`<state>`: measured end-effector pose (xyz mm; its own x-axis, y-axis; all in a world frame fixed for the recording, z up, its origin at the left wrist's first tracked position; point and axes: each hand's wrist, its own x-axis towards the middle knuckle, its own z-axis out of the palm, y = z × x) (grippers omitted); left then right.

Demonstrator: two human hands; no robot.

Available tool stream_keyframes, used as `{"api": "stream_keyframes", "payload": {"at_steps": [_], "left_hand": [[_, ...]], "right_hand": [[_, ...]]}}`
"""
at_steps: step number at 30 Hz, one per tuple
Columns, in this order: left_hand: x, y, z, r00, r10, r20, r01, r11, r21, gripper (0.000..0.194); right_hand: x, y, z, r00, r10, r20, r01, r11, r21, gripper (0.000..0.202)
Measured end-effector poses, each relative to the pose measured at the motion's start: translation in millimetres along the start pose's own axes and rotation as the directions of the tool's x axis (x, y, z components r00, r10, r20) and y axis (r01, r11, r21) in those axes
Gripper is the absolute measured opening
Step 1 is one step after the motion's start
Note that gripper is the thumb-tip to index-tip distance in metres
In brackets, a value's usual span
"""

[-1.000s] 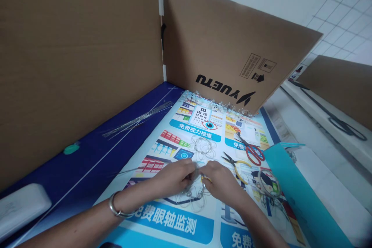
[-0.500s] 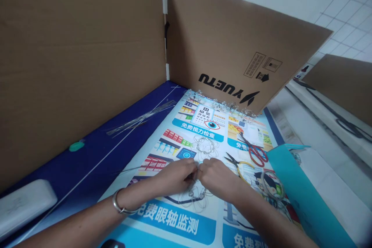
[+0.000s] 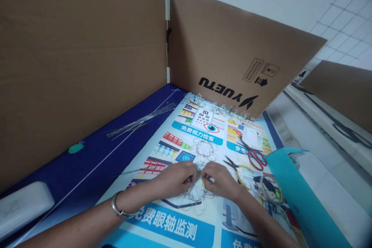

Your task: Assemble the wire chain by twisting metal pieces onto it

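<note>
My left hand [image 3: 177, 178], with a silver bangle [image 3: 116, 205] on its wrist, is closed around thin wire. Close to its right, my right hand [image 3: 219, 180] has its fingers curled together; what it pinches is too small to make out. Below and between the hands lies a loose tangle of thin wire loops [image 3: 200, 201] on the printed poster [image 3: 162, 217]. A wire ring with loops [image 3: 205, 149] rests just beyond the hands. Yellow-handled pliers [image 3: 240, 170] and red-handled scissors [image 3: 254, 155] lie to the right of my right hand.
Cardboard walls [image 3: 87, 46] stand at the left and back. Straight wires [image 3: 142, 120] and a green lump [image 3: 76, 148] lie on the blue cloth; a white case [image 3: 26, 209] is at lower left. Wire coils [image 3: 271, 190] and a teal box [image 3: 302, 193] are at right.
My right hand has moved slightly right, widening the gap between the hands, and its fingers have loosened a little. The view has shifted slightly.
</note>
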<state>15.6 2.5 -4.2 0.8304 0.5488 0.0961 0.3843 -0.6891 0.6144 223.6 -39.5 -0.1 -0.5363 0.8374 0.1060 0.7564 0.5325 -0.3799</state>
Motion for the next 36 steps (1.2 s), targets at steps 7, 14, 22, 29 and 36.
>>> {"api": "stream_keyframes", "payload": {"at_steps": [7, 14, 22, 29, 36], "left_hand": [[1, -1, 2.4, 0.999, -0.047, -0.008, 0.047, 0.999, 0.019, 0.014], [1, 3, 6.7, 0.996, -0.087, -0.035, 0.09, 0.991, 0.096, 0.013], [1, 10, 12.1, 0.989, -0.128, -0.071, 0.141, 0.967, 0.213, 0.012], [5, 10, 12.7, 0.985, -0.153, -0.084, 0.169, 0.956, 0.24, 0.013], [8, 12, 15.4, 0.984, -0.154, -0.086, 0.171, 0.955, 0.242, 0.01]], "right_hand": [[-3, 0, 16, 0.984, 0.119, -0.129, -0.111, 0.992, 0.068, 0.011], [-4, -1, 16, 0.967, 0.182, -0.179, -0.16, 0.979, 0.128, 0.011], [-4, -2, 14, 0.955, 0.217, -0.199, -0.18, 0.965, 0.191, 0.013], [-4, 0, 14, 0.946, 0.244, -0.214, -0.191, 0.952, 0.241, 0.014], [-4, 3, 17, 0.932, 0.279, -0.23, -0.209, 0.934, 0.289, 0.014]]}}
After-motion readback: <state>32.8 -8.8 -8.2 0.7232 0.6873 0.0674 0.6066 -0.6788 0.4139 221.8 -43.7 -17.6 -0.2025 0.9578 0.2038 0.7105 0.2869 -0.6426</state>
